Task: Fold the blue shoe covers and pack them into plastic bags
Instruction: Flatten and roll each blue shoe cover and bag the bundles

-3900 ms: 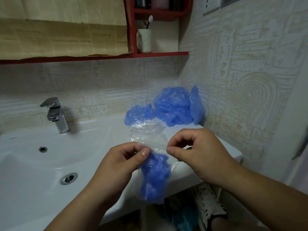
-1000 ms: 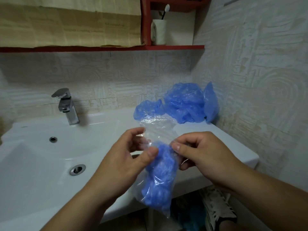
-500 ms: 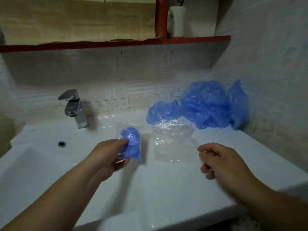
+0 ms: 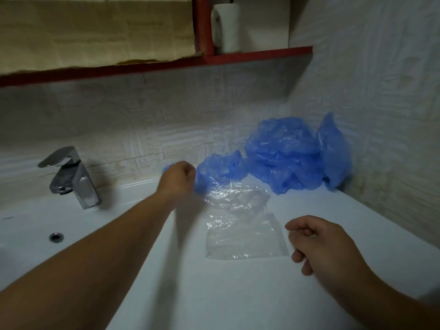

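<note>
My left hand (image 4: 178, 178) reaches to the back of the white sink counter (image 4: 238, 294), its fingers curled round a packed bag of blue shoe covers (image 4: 166, 168). Only a blue edge of that bag shows past the hand. A loose blue shoe cover (image 4: 220, 166) lies just right of the hand, and a large pile of blue shoe covers (image 4: 285, 153) fills the back right corner. Empty clear plastic bags (image 4: 242, 234) lie flat in the middle of the counter. My right hand (image 4: 316, 244) hovers at their right edge, fingers loosely curled, holding nothing.
A chrome faucet (image 4: 73, 177) stands at the back left above the basin, with its overflow hole (image 4: 56, 236) below. A red shelf (image 4: 257, 57) carrying a white cup (image 4: 226, 27) hangs overhead. A textured wall (image 4: 381, 91) closes the right side.
My left hand carried the packed bag away from my right hand, across the counter to the back wall. My right hand let go of the bag and now hangs beside the clear bags.
</note>
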{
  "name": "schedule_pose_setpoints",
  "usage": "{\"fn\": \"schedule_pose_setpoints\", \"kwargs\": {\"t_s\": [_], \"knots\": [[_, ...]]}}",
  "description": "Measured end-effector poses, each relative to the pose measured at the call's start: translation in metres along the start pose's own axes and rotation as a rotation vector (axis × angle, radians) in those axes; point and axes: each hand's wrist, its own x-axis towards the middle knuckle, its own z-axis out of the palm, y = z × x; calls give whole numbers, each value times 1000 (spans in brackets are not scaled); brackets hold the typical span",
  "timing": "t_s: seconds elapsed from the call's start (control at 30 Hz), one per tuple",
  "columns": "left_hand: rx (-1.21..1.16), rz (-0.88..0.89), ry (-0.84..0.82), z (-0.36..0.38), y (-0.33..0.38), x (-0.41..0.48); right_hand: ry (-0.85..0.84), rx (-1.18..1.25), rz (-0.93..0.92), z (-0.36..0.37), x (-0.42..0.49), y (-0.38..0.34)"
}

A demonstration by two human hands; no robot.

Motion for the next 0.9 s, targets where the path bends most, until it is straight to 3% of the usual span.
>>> {"fn": "schedule_pose_setpoints", "kwargs": {"t_s": [0.13, 0.27, 0.43, 0.57, 0.7, 0.9], "knots": [[202, 38, -206, 20, 20, 7, -5, 9, 2, 0, 1, 1], [261, -112, -362, 28, 35, 12, -6, -2, -8, -1, 3, 4], [-3, -79, -89, 15, 40, 24, -9, -14, -25, -1, 6, 9], [-3, 45, 55, -27, 76, 0, -16, -23, -66, -2, 0, 9], [-185, 83, 107, -71, 95, -45, -53, 52, -13, -7, -12, -2], [-449, 89, 35, -111, 109, -136, -15, 331, 9, -13, -50, -52]]}}
